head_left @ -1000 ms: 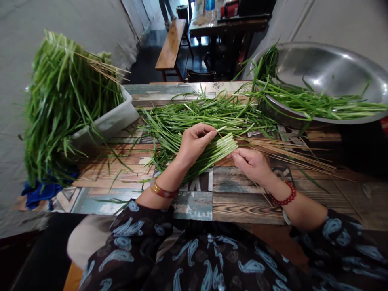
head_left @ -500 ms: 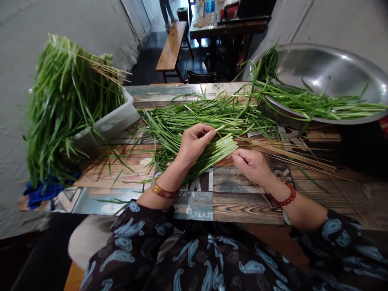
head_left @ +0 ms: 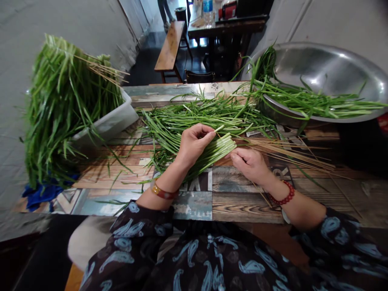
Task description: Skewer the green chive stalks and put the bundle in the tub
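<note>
Stem row [head_left: 220,146]: between the two hands, near side of the loose pile, pale ends lined up toward the right, leaves trailing back under the left wrist. Couldn't tell if lifted off the tabletop or resting on it.
Stem movement: next to none over the last second; whole scene slid slightly in view, so probably just the head. Row, hands and single stem matched the earlier pictures. Read it as a held pose mid-step, no visible gain, nothing let go.
Left hand [head_left: 195,142]: thumb and fingertips pinched together on one green stem [head_left: 219,128], its pale end sticking out just above the row.
Right hand [head_left: 248,161]: closed, thumb against curled index at the near corner of the row. Seemed clamped on a thin stick [head_left: 263,195], which showed below the hand and lined up with a tip by the left thumb; the part inside the grip was hidden.
Loose pile [head_left: 197,115]: greens spread beyond the hands, across the tabletop [head_left: 188,204].
Spare sticks [head_left: 300,157]: fanned out right of the hands.
Steel basin [head_left: 321,66]: far right, more greens inside and over its rim.
White tub [head_left: 106,124]: left, with a thick hanging bunch [head_left: 68,101] and sticks poking out up top.
</note>
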Motion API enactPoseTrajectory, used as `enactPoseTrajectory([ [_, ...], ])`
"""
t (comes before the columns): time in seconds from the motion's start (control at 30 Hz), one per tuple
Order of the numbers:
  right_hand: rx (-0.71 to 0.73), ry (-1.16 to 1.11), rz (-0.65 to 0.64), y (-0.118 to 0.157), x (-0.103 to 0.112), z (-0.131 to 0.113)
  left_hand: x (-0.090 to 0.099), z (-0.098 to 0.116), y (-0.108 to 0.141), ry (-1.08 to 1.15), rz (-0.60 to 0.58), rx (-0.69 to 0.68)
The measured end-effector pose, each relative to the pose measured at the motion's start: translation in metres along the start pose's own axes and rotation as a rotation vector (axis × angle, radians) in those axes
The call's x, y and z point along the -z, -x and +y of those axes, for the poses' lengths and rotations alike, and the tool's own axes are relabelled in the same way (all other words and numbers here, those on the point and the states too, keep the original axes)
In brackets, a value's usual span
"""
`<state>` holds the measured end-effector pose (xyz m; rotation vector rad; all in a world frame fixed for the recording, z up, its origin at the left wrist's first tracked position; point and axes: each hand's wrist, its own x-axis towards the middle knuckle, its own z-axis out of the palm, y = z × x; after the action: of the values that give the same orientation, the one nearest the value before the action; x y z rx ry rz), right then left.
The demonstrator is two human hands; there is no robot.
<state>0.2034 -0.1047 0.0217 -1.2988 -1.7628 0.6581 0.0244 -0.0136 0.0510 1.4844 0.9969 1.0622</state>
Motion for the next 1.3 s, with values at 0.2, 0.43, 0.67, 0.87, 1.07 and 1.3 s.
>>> enactPoseTrajectory([
  [0.2, -0.007, -0.009, 0.01, 0.001, -0.002, 0.001, 0.001, 0.0, 0.001, 0.002, -0.015, 0.01],
  [0.43, -0.027, -0.004, 0.022, 0.002, -0.006, -0.002, 0.002, 0.0, 0.001, -0.021, -0.076, -0.006],
  [0.67, 0.001, -0.026, -0.006, -0.002, -0.003, 0.003, 0.012, 0.002, 0.0, 0.023, -0.293, 0.062],
  [0.87, 0.077, 0.002, -0.036, -0.008, 0.003, 0.004, 0.016, 0.009, -0.002, -0.07, -0.487, 0.038],
  [1.07, 0.12, 0.118, 0.047, -0.004, -0.001, 0.009, 0.008, 0.004, 0.0, -0.12, -0.428, 0.036],
  [1.3, 0.092, 0.053, -0.001, -0.004, 0.001, 0.009, 0.011, -0.001, -0.001, -0.124, -0.529, 0.085],
])
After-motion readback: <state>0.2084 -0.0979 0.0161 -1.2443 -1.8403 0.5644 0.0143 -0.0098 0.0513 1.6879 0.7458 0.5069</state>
